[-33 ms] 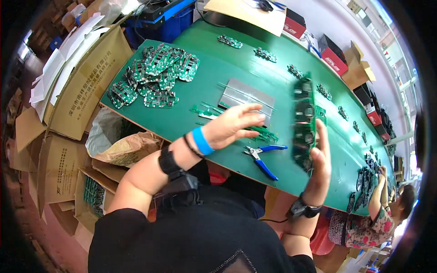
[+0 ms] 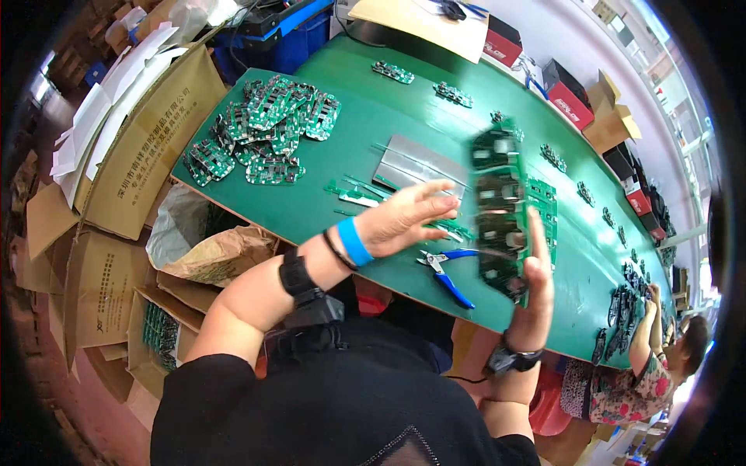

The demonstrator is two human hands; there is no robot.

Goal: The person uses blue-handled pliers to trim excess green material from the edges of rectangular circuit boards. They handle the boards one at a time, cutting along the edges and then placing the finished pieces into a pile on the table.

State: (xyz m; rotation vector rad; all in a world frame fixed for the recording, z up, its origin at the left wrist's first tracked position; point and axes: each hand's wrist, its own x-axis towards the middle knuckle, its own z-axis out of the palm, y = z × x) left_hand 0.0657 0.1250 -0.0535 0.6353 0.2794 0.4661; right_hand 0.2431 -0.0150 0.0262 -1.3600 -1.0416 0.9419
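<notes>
My right hand [image 2: 539, 272] grips a long green circuit board panel [image 2: 499, 206] by its right side, standing it on edge above the table. Motion blurs the panel slightly. Behind the fingers shows another green board [image 2: 546, 210]; whether it is held too I cannot tell. My left hand [image 2: 410, 219] is open, fingers spread toward the panel without touching it. Under and beside it lie narrow green board strips [image 2: 356, 196] and a grey metal plate [image 2: 423, 167] with a slot line. Blue-handled cutters [image 2: 447, 278] rest open between my hands.
A heap of populated circuit boards [image 2: 272, 116] covers the table's left end. Small board groups [image 2: 453, 94] run in a row along the green table [image 2: 365, 101]. Cardboard boxes [image 2: 148, 147] stand at the left. On the right, a co-worker [image 2: 633, 373] reaches toward black parts [image 2: 620, 314].
The panel in my right hand has moved left and turned its face more toward me. My left hand has shifted slightly to the right, still open.
</notes>
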